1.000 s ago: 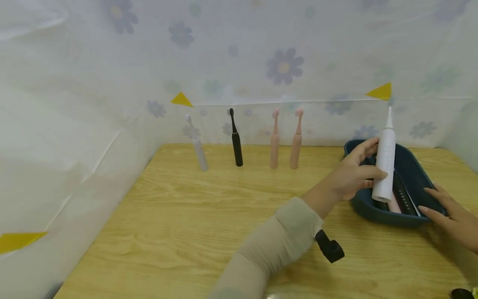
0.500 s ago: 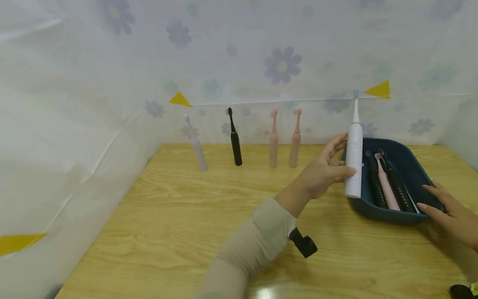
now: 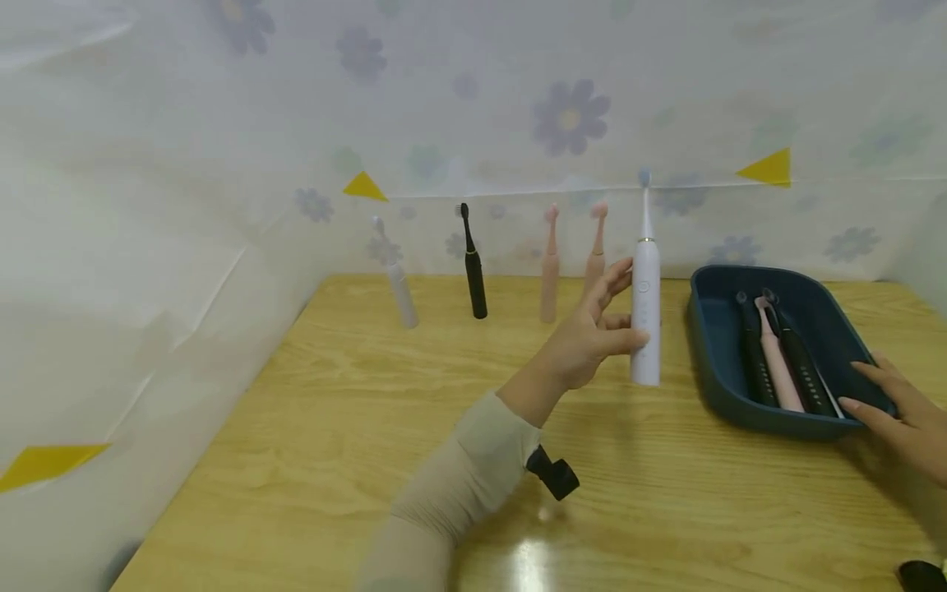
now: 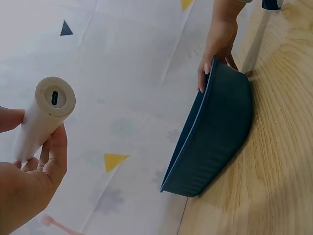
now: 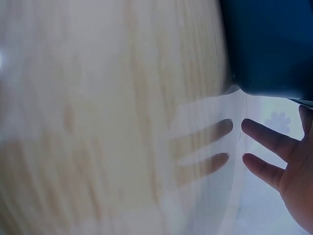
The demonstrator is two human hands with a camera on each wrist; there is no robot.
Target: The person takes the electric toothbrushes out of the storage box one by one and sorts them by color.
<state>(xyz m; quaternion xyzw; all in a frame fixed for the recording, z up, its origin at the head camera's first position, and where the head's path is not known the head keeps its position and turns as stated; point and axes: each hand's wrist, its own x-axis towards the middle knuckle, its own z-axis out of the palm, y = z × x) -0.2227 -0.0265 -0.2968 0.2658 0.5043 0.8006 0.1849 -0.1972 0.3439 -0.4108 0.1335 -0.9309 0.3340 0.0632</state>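
Observation:
My left hand holds a white electric toothbrush upright between thumb and fingers, above the table and left of a dark blue bin. In the left wrist view the charging port on its base faces the camera. My right hand grips the bin's near right rim, some fingers over the inside and others outside; the right wrist view shows two straight fingers below the bin. Inside the bin lie black toothbrushes, a pink toothbrush and a thin white item, mostly hidden.
Along the back of the wooden table stand a pale grey toothbrush, a black toothbrush and two pink ones, the left pink toothbrush fully visible and the other partly behind my left hand. A flowered sheet hangs behind.
My left hand has carried the white toothbrush leftward from over the bin to beside it, uncovering the toothbrushes inside. My right hand stays at the bin's rim.

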